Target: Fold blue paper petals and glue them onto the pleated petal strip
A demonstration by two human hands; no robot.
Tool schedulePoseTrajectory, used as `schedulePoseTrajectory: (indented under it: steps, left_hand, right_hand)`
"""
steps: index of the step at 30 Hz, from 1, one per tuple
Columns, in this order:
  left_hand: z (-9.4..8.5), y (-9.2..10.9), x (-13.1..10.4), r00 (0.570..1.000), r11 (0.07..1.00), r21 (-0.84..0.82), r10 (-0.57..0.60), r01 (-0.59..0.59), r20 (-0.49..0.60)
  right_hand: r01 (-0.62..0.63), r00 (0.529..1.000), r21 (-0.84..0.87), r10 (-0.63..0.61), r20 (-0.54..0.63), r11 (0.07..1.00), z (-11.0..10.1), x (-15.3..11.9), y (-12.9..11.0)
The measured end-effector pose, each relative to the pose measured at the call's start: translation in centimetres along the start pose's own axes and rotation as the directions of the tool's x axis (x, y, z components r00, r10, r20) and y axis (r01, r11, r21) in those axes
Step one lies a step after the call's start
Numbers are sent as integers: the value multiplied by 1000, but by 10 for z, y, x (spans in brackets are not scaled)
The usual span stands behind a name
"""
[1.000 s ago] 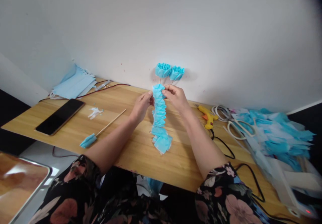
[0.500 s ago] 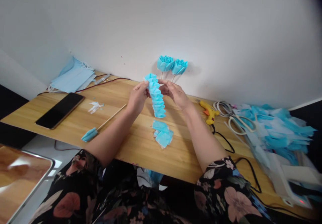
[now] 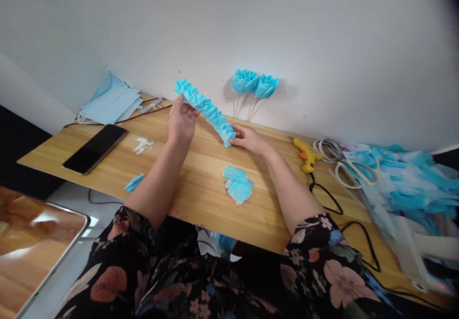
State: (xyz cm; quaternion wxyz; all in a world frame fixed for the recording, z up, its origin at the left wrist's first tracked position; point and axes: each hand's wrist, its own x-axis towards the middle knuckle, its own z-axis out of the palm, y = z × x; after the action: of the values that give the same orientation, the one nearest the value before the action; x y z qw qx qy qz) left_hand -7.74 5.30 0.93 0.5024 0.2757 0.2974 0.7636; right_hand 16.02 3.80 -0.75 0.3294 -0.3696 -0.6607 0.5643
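Note:
A long blue strip of pleated fabric [image 3: 206, 107] is stretched out on a slant between both hands, higher at its left end. My left hand [image 3: 182, 118] is closed on the strip near that upper end, thumb in front. At the lower right end, my right hand [image 3: 249, 138] pinches the strip's tip. Below it on the table lie a few flat blue fabric pieces [image 3: 238, 184]. A rolled blue fabric bud [image 3: 135, 182] shows beside my left forearm, which hides its stick. Two blue fabric flowers [image 3: 244, 81] on sticks lean against the wall.
On the wooden table [image 3: 201, 204], a phone [image 3: 95, 149], face masks [image 3: 111, 101] and white scraps [image 3: 143, 145] lie left. To the right are a yellow glue gun [image 3: 306, 155] with its cord, scissors [image 3: 355, 173], a blue fabric heap [image 3: 405, 175] and a power strip [image 3: 412, 257].
The strip has swung from hanging nearly upright to a longer slant. My left hand has moved up and left; my right hand now grips the lower end. The view has shifted slightly.

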Motion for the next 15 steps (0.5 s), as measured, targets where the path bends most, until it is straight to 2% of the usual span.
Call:
schedulePoseTrajectory:
  steps: [4, 7, 9, 12, 15]
  left_hand:
    - [-1, 0, 1, 999, 1000, 18, -5, 6, -51]
    - [8, -5, 5, 997, 991, 114, -67, 70, -31]
    - [20, -14, 9, 993, 962, 248, -117, 115, -7]
    - [39, -31, 15, 984, 821, 546, -176, 166, -34]
    - [47, -49, 24, 971, 707, 673, -223, 219, -82]
  right_hand:
    - [7, 996, 39, -3, -84, 999, -1, -6, -3]
    - [-41, 996, 8, 41, -84, 999, -5, -29, -6]
    - [-76, 995, -26, 74, -70, 997, -9, -48, -6]
    - [-113, 985, -32, 108, -133, 993, -10, -72, -3]
    - [-197, 951, -51, 178, -254, 979, -6, -87, -1]
